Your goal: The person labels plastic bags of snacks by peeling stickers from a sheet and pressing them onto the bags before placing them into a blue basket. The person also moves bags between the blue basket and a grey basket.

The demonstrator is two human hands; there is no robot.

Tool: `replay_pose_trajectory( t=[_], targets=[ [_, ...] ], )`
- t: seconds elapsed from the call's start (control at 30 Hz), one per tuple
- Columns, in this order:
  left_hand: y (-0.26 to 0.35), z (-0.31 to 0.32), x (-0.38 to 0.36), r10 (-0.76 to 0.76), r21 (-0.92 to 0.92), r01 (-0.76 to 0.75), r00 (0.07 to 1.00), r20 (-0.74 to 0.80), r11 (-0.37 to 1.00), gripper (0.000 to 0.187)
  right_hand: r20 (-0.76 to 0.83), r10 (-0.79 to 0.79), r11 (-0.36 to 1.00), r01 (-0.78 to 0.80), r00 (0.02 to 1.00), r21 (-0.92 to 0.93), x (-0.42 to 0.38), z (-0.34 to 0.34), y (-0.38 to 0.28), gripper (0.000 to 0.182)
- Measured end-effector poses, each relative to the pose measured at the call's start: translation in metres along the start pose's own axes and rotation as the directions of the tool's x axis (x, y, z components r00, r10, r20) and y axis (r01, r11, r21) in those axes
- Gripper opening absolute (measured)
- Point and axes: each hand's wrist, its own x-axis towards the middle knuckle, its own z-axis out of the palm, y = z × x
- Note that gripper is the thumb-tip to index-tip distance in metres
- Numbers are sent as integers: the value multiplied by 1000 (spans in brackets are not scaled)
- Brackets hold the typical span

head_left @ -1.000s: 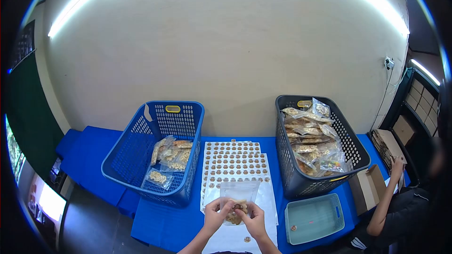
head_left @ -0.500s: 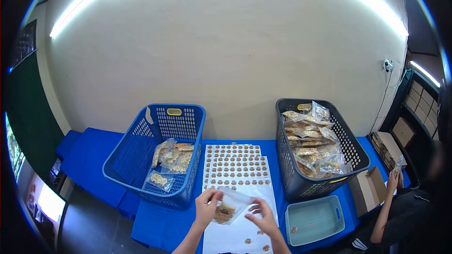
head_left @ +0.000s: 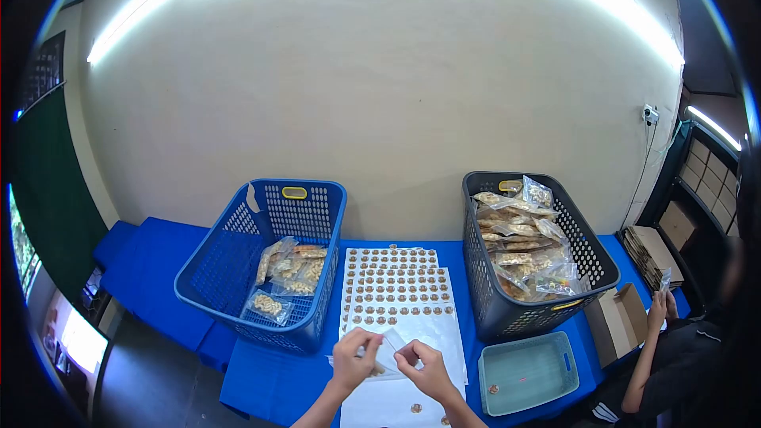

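Note:
A clear plastic bag (head_left: 388,355) of snack food is held over the sticker sheets. My left hand (head_left: 354,358) is closed on its left side, thumb and fingers pinching the top edge. At the bag's upper right corner, my right hand (head_left: 424,366) pinches the edge too. The bag is tilted, and my left fingers hide most of its contents. Beneath lie white sheets (head_left: 445,289) with rows of small round brown stickers (head_left: 399,287); their lower part is bare except for a few stickers near the bottom.
A blue basket (head_left: 214,301) with several snack bags stands left. A dark basket (head_left: 507,317) piled with bags stands right, behind a pale green tray (head_left: 527,408) holding a sticker. Farther right are a cardboard box (head_left: 614,329) and another person's hands (head_left: 662,311) with a small bag.
My right hand has come in from beside the bag and now pinches its edge. The bag has tipped, so the round sticker on it no longer shows.

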Motion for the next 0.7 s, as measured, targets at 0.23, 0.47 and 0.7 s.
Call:
replay_pose_trajectory(
  t=[0.23, 0.47, 0.7],
  targets=[
    [7, -19, 14, 29, 44, -22, 987, -156, 999, 9, 55, -19, 994, 13, 998, 109, -9, 2, -3, 11],
    [-7, -8, 16, 59, 48, -56, 997, -59, 997, 13, -104, 138, 940, -97, 985, 327, -17, 3, 33, 11],
    [16, 20, -18, 121, -5, -123, 965, 232, 992, 23, -244, -8, 974, 63, 970, 219, -12, 1, 19, 9]
  ],
)
